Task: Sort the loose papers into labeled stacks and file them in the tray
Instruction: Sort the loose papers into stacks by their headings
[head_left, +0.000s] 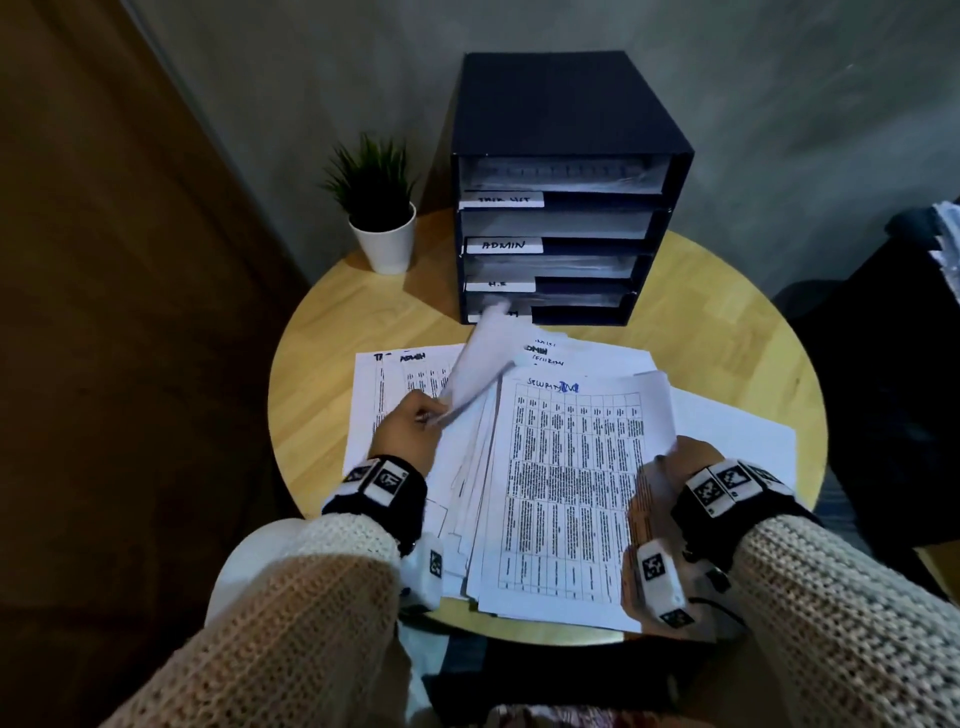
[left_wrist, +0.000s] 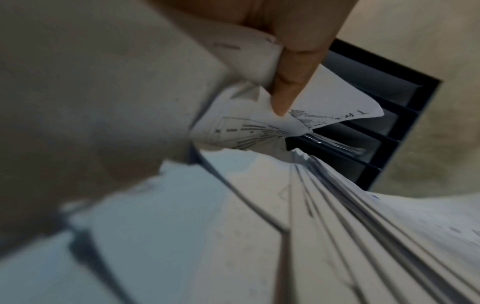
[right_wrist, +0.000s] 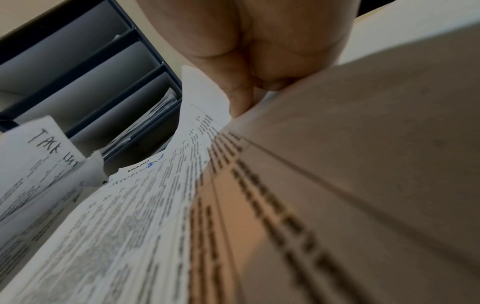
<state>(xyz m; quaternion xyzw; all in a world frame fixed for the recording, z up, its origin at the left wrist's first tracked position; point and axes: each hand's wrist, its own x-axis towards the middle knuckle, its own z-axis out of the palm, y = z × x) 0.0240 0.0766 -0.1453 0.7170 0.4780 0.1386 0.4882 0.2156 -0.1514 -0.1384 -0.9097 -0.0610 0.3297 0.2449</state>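
A fanned stack of printed sheets (head_left: 566, 488) lies in front of me on the round wooden table (head_left: 332, 322); its top page is headed in handwriting. My left hand (head_left: 415, 426) pinches a lifted, curled sheet (head_left: 480, 364) at the stack's left side; the left wrist view shows the thumb (left_wrist: 291, 78) pressing that sheet (left_wrist: 337, 98). My right hand (head_left: 680, 457) grips the right edge of the top sheets, its fingers (right_wrist: 241, 90) curled over the paper edge (right_wrist: 205, 107). The dark file tray (head_left: 566, 119) with labelled shelves stands behind the papers.
A small potted plant (head_left: 382, 208) in a white pot stands left of the tray. More loose sheets (head_left: 737, 426) spread under the stack toward the right. A grey wall rises behind the table, and something dark (head_left: 883, 364) sits at the right.
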